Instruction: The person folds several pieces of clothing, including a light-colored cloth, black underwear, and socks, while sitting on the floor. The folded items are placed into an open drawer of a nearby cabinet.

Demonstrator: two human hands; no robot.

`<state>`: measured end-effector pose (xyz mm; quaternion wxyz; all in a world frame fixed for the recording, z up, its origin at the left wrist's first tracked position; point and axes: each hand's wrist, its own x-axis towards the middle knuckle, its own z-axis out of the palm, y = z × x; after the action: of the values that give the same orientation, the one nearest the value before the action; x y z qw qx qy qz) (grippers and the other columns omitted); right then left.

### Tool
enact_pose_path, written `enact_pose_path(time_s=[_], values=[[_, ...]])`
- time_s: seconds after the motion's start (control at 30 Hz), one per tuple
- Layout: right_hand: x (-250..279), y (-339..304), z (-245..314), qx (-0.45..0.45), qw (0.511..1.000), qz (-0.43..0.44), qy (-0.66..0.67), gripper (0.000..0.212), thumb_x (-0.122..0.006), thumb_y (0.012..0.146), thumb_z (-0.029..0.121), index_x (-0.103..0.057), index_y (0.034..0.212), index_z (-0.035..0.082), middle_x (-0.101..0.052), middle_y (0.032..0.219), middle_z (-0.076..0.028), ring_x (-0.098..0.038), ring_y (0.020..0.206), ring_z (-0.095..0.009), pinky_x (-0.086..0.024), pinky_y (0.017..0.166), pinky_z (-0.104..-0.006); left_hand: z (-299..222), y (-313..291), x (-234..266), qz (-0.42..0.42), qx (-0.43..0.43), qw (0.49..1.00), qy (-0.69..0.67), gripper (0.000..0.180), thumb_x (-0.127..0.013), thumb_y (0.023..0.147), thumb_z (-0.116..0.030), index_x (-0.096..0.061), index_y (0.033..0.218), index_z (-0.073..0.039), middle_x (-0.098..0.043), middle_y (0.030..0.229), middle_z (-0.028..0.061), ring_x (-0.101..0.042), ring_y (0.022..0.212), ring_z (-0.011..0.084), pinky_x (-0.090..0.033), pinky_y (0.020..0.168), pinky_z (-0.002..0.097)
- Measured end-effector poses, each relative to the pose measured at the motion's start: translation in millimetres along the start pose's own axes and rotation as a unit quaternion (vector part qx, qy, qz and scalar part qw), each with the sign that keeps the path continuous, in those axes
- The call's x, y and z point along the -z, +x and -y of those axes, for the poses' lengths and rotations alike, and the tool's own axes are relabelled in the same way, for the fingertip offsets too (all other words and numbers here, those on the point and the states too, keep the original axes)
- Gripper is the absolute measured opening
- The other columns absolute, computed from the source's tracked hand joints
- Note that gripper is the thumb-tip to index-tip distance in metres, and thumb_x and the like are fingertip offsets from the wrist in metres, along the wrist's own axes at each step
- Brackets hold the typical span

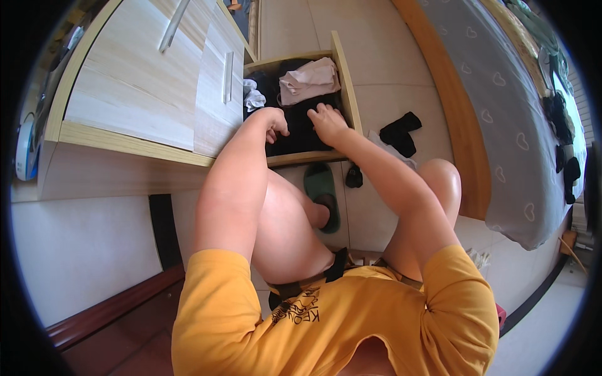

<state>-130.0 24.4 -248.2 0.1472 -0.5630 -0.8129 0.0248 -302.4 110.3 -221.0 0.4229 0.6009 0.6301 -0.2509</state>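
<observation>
My left hand (274,125) is inside the pulled-out drawer (352,94), close to the cabinet front. Its fingers curl down against a black garment (298,130) and seem closed on the cloth. Across from it, my right hand (328,125) reaches in over the drawer's right side. Its fingers are bent but apart, with the tips touching the same black cloth. Beyond both hands lies a folded pale pink garment (308,81). A crumpled light grey cloth (253,97) is tucked beside the cabinet. How far the black garment reaches under the other clothes cannot be made out.
The wooden cabinet (138,81) with metal handles stands at the left. Black clothing (401,133) and a white cloth (385,147) lie on the tiled floor right of the drawer. A green slipper (321,182) is below it. A bed (495,113) with grey heart-patterned bedding runs along the right.
</observation>
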Motion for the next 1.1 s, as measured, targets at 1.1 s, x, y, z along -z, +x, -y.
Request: enact_pose_path(time_s=[1.1], values=[[354, -282, -298, -0.342, 0.772, -0.535, -0.037, 0.032, -0.066, 0.077, 0.006, -0.058, 0.107, 0.002, -0.052, 0.119, -0.018, -0.054, 0.108, -0.035, -0.045, 0.093, -0.0384, -351, -234, -134, -0.352, -0.703, 0.611, 0.092, 0.023, -0.061, 0.083, -0.013, -0.061, 0.103, -0.002, -0.062, 0.106, 0.0165, -0.06, 0.097, 0.0332, -0.049, 0.085, 0.0399]])
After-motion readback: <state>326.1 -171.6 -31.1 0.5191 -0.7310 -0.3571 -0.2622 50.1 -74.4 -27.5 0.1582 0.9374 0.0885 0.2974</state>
